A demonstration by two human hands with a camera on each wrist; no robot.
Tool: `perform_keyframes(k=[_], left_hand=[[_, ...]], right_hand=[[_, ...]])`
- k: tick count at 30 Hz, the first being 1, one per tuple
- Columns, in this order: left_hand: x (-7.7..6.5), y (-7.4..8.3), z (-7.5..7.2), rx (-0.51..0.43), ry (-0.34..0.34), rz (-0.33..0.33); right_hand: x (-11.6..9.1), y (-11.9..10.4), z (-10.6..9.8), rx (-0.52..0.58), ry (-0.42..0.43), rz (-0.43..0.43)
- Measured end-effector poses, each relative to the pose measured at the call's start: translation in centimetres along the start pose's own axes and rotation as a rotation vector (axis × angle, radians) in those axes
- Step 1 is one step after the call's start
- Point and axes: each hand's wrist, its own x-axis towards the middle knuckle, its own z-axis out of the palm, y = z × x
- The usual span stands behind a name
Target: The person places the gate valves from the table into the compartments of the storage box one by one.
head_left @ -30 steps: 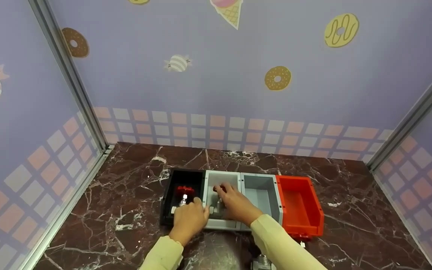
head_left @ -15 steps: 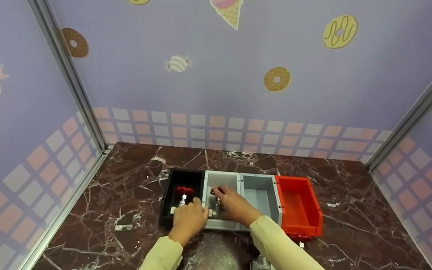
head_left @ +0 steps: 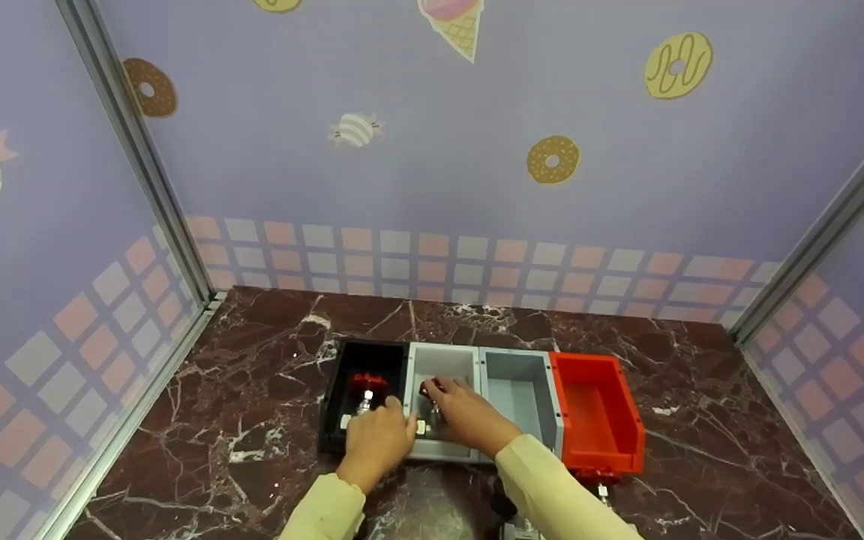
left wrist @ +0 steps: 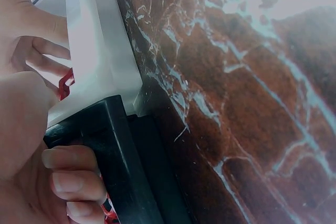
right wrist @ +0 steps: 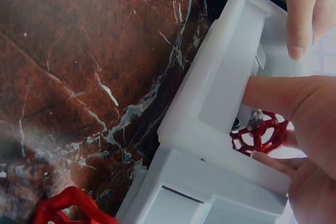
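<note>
Four-sided storage bins stand side by side. My left hand [head_left: 379, 433] grips the adjoining walls of the black bin [head_left: 357, 358] and white bin [head_left: 443, 358], fingers curled on the black side, thumb on the white side. Below those fingers lies a valve with a red handwheel [head_left: 369, 382]. My right hand [head_left: 469, 414] reaches into the white bin and holds another valve [right wrist: 255, 120] by its red handwheel [head_left: 426, 386]; the right wrist view shows thumb and fingers around the wheel. The hand hides most of that valve's body.
The grey bin [head_left: 522, 364] and orange-red bin [head_left: 586, 382] join on the right. In front lie another red-wheeled valve [head_left: 598, 475] and a grey metal part [head_left: 522, 529], partly behind the right sleeve. Patterned panels [head_left: 432, 187] enclose the marbled tabletop [head_left: 267, 375].
My right hand's fingers, with the handwheel, have shifted slightly left and toward me within the white bin. The left hand stays in place.
</note>
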Motion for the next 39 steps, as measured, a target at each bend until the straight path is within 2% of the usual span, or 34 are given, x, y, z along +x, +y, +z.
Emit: perform_keyframes(k=[10,17,21,24,31,39], left_hand=[[0.0,0.0,-0.1,0.003,-0.009,-0.002],[0.2,-0.1,-0.5,-0.003,-0.083,-0.022],[0.4,-0.1,-0.8,0.004,-0.090,-0.032],[0.5,0.0,-1.0,0.012,-0.077,-0.036],[0.9,0.1,-1.6,0.008,-0.040,-0.051],[1.0,0.5,-2.0,0.006,0.066,-0.042]], right_hand=[[-0.3,-0.2,0.0,0.063,-0.023,0.046],[-0.6,0.0,-0.2,0.113,0.020,0.031],[-0.9,0.1,-0.6,0.155,0.031,0.037],[-1.1,0.0,-1.0,0.173,0.035,0.047],[-1.7,-0.2,-1.9,0.110,0.065,0.031],[-2.9,-0.1,-2.6,0.171,0.068,0.053]])
